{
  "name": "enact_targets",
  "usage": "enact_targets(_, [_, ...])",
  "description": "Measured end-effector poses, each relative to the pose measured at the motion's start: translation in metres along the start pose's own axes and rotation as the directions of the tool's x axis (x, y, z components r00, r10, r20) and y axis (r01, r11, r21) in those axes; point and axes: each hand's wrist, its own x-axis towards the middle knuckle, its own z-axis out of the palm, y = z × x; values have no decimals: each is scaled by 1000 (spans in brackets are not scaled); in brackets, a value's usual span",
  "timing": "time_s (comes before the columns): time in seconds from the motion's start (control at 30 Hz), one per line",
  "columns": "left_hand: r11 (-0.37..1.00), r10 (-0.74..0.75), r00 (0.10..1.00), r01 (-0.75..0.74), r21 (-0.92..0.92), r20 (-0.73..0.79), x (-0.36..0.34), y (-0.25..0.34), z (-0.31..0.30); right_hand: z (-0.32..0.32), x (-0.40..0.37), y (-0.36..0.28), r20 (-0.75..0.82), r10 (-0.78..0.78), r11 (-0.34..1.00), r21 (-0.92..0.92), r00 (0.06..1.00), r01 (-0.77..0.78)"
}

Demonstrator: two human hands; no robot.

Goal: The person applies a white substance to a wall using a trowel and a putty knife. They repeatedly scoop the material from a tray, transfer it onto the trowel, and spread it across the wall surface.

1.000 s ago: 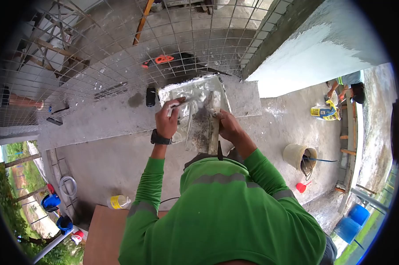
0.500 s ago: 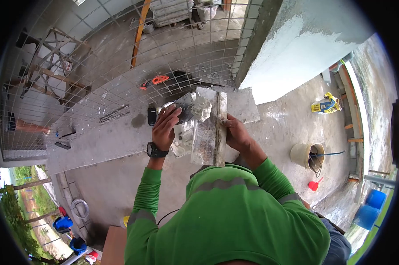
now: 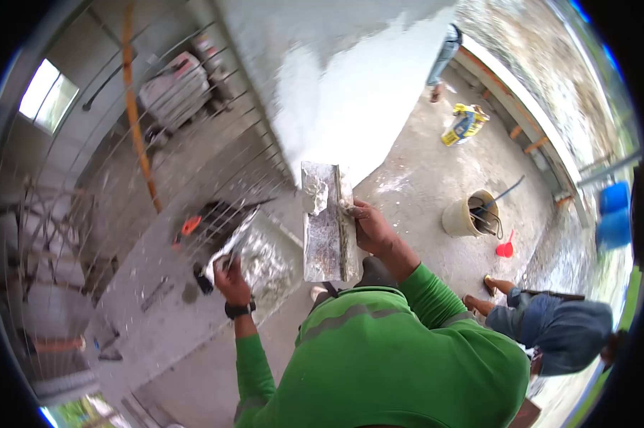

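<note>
My right hand grips the right edge of a long flat metal plate with a raised strip along that side. A lump of white plaster sits on its far end. My left hand, with a watch at the wrist, is closed at the left side of a pale board spread with wet white plaster. The flat scraper in it shows mostly as a thin bright edge, its blade largely hidden against the plaster.
Wire mesh stands at the left, beside a partly white-coated wall. An orange-handled tool lies near the board. A bucket, red dipper and yellow bag stand right. A person is at lower right.
My left hand has moved from the metal plate down-left to the plaster board with the scraper. My right hand still holds the plate. The view has turned right, bringing other people into sight.
</note>
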Motion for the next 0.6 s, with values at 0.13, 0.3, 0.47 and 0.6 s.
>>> enact_targets(0.13, [932,-247,969,234,-276,-14,-7,-23,31,-86,24,-84,-86,-231,973,-33,969,229])
enact_targets(0.3, [815,-502,850,401,-419,-162,-4,-8,73,-153,79,-246,-250,-556,831,-136,793,540])
enact_targets(0.47, [818,-521,803,372,-440,-290,12,11,110,-191,150,-392,-396,-688,724,-432,608,538])
enact_targets(0.6, [840,-487,813,335,-427,-319,17,26,126,-205,202,-459,-360,-727,682,-477,585,554])
